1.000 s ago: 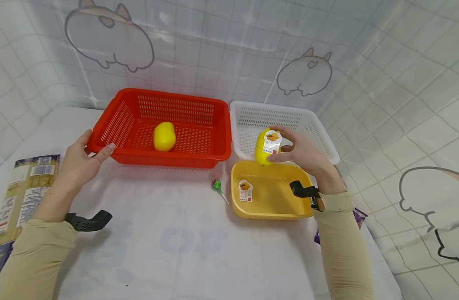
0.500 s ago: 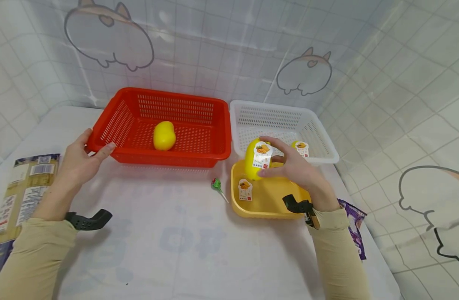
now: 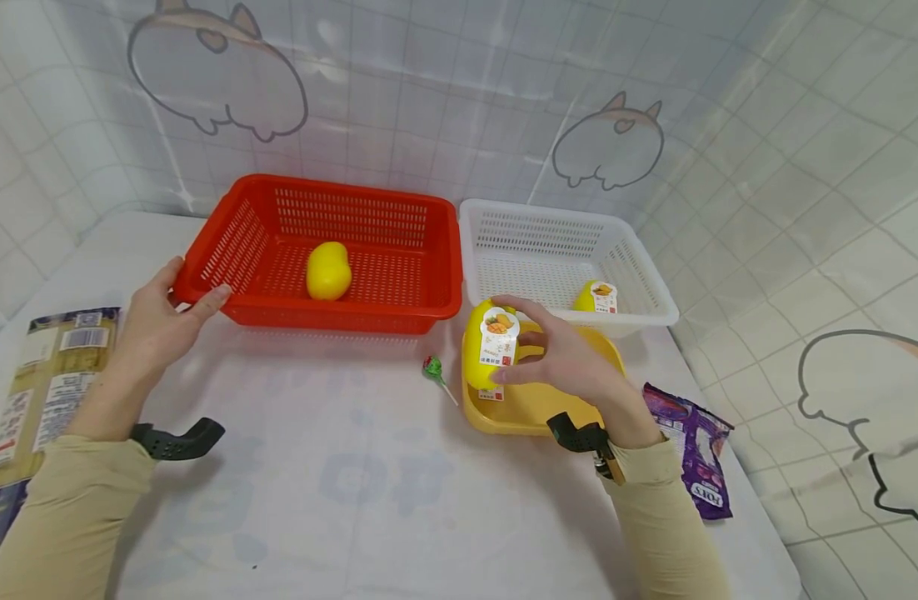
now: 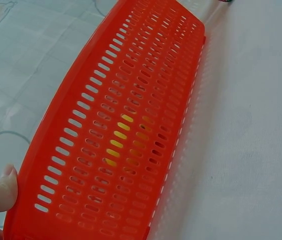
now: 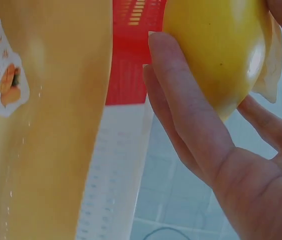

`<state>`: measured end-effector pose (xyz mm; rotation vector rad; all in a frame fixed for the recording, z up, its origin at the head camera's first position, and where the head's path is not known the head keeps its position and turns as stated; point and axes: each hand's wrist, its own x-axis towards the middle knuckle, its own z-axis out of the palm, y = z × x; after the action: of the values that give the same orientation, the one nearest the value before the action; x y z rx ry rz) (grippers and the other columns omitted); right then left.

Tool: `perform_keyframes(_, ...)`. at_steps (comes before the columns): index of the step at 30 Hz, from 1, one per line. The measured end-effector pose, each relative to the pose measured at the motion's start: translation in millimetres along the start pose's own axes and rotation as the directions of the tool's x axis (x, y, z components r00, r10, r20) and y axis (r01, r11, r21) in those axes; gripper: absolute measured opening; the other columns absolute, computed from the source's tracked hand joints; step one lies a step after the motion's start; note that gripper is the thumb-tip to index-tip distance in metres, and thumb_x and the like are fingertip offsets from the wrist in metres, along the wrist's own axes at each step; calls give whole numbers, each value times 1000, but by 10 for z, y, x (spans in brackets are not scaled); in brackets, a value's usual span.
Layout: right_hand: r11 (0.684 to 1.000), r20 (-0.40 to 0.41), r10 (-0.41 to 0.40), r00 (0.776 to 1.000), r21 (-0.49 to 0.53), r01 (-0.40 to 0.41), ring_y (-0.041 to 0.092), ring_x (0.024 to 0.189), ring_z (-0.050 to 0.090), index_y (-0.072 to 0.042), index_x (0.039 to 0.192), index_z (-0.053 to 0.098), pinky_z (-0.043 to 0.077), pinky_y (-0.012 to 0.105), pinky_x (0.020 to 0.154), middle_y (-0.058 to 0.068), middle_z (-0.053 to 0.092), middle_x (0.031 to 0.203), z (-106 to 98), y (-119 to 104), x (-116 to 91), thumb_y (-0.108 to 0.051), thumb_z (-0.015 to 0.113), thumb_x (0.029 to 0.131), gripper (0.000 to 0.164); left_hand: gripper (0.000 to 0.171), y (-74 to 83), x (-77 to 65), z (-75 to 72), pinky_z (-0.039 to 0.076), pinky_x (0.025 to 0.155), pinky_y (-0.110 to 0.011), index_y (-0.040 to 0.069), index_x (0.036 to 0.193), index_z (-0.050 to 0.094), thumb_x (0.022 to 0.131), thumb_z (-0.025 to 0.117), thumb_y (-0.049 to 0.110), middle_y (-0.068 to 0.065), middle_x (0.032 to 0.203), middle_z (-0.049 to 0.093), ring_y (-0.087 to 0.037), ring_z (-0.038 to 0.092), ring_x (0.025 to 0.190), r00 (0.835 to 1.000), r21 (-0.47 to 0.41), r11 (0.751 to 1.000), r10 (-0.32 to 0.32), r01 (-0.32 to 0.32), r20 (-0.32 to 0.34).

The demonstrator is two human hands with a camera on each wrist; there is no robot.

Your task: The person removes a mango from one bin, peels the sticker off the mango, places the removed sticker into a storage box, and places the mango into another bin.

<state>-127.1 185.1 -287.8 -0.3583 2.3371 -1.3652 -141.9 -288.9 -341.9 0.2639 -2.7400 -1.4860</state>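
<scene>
My right hand [image 3: 560, 354] grips a yellow mango [image 3: 474, 350] that carries a white label with a mango picture. It is held over the left side of the yellow tub [image 3: 549, 408], partly covering a similar label [image 5: 3, 75] inside the tub. In the right wrist view the fingers wrap the held mango [image 5: 216, 50]. My left hand [image 3: 162, 312] holds the near left corner of the red basket [image 3: 339, 318], its thumb [image 4: 8, 187] at the rim in the left wrist view. A second mango [image 3: 328, 272] lies in the red basket.
Right of the red basket stands a white basket [image 3: 534, 271] with a labelled mango [image 3: 590, 296] in its near right corner. A green-wrapped lollipop [image 3: 432, 368] lies left of the tub. A purple snack bag [image 3: 699, 467] lies at right, a large printed bag [image 3: 62, 367] at left.
My right hand has carried the mango left and toward me, from the white basket's front edge to the tub's left side. The other mango in the white basket shows now. My left hand stays put.
</scene>
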Motion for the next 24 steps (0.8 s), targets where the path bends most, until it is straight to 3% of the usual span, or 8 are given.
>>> perform_keyframes(5, 999, 44, -25, 999, 31, 23, 29, 117, 58, -46, 145, 42, 59, 36, 90, -1, 51, 136, 122, -24, -7, -17, 87, 77, 86, 95, -4, 4, 0, 30, 108, -68, 10, 159, -11, 99, 46, 57, -23, 166, 3, -49, 17, 148, 1000, 7, 1000, -5, 5, -3)
perform_keyframes(12, 989, 98, -119, 988, 99, 109, 33, 113, 59, -33, 150, 40, 59, 37, 89, 1, 46, 140, 225, 2, -14, -6, 86, 77, 90, 97, -5, 19, -12, 29, 108, -70, 9, 159, -11, 98, 47, 58, -23, 166, 3, -49, 17, 147, 1000, -1, 1000, -6, 6, 13)
perform_keyframes(24, 988, 129, -151, 980, 10, 151, 29, 112, 57, -41, 147, 42, 59, 33, 88, -8, 36, 145, 456, -12, 16, -16, 88, 76, 88, 97, 14, -6, -28, 31, 108, -70, 10, 159, -11, 98, 47, 58, -23, 166, 2, -49, 16, 148, 1000, 9, 1000, -24, 24, 13)
